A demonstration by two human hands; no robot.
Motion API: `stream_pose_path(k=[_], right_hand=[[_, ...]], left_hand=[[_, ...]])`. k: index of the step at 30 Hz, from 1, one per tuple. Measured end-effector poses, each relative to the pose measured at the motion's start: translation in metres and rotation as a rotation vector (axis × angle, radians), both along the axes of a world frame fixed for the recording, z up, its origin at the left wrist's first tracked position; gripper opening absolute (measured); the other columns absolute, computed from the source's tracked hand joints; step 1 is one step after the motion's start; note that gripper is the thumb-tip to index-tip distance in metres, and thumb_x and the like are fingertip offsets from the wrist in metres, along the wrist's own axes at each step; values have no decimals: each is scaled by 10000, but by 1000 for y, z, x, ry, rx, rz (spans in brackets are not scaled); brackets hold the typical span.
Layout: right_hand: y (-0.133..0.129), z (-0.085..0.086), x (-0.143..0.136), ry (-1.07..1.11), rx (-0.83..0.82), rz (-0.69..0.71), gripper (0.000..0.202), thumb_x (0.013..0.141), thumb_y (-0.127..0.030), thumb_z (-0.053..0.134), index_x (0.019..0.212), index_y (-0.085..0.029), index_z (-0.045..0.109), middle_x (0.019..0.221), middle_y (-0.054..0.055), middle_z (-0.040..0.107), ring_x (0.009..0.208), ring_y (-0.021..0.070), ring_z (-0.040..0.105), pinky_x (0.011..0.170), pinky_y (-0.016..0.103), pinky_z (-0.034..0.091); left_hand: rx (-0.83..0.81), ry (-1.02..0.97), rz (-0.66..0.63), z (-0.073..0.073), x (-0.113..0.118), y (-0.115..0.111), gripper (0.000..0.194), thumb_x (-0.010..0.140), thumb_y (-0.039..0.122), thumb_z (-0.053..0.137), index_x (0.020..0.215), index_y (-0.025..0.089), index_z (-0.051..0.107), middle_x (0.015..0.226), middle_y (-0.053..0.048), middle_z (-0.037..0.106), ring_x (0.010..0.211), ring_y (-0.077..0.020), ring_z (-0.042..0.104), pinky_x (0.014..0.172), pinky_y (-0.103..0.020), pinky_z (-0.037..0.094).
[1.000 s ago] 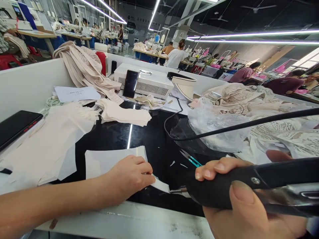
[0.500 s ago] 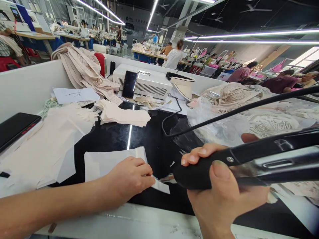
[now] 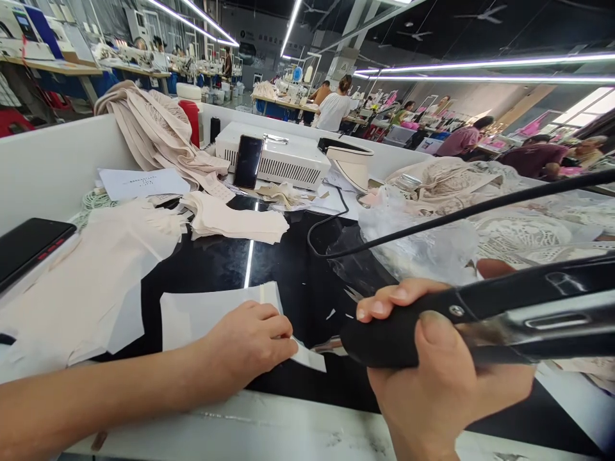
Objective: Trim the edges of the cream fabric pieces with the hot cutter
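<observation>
My left hand is closed, its fingertips bunched down at the right edge of a white sheet of cloth or paper. A narrow white strip sticks out past these fingers. My right hand is wrapped round a black hand-held tool with a silver metal strip along its body. The tool's thin metal tip points left and lies beside the white strip; whether they touch I cannot tell. Both hands are over a glossy black board.
Pale cut pieces and a dark phone lie at left. Behind are a smaller pale stack, an upright phone and a white vented box. Clear plastic and lace lie right, under a black cable.
My right hand and the black tool have shifted slightly right, drawing the metal tip a little away from my left fingers. My left hand stays nearly in place on the white sheet.
</observation>
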State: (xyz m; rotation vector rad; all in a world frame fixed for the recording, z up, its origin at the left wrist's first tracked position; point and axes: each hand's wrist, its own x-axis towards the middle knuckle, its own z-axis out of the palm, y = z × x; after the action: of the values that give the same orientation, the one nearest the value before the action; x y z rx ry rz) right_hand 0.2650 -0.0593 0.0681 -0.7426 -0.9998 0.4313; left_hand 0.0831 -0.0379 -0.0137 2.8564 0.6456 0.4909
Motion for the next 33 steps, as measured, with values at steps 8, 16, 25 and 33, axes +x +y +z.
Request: stream_pose_path(k=[8, 16, 25, 33], right_hand=[[-1, -6, 2, -14, -23, -3, 483, 820, -154, 848, 1239, -366, 732, 794, -82, 736, 585, 142, 655, 549, 275, 616], [-4, -6, -2, 37, -14, 50, 491, 831, -327, 940, 1278, -370, 740, 818, -67, 716, 600, 144, 646, 510, 272, 619], [-8, -10, -5, -23, -35, 83, 495, 878, -299, 910, 1333, -355, 723, 836, -69, 727, 604, 131, 657, 555, 285, 633], [-7, -9, 4, 10, -32, 23, 513, 841, -291, 905, 1317, -340, 718, 817, -67, 714, 603, 155, 632, 508, 280, 579]], left_hand=[[-23, -2, -11, -1, -1, 2, 208, 988, 25, 650, 1104, 187, 712, 1170, -49, 746, 1029, -223, 672, 887, -359, 527], [-20, 6, -8, 2, -3, 5, 209, 992, 33, 650, 1120, 184, 718, 1182, -42, 750, 1034, -220, 679, 896, -360, 535], [36, -15, -2, 2, 0, 5, 180, 1009, 54, 651, 1096, 197, 718, 1104, -38, 748, 982, -208, 684, 871, -355, 539], [16, -39, -16, -1, -4, 8, 211, 993, 26, 640, 1111, 183, 718, 1151, -48, 745, 1005, -216, 684, 881, -356, 545]])
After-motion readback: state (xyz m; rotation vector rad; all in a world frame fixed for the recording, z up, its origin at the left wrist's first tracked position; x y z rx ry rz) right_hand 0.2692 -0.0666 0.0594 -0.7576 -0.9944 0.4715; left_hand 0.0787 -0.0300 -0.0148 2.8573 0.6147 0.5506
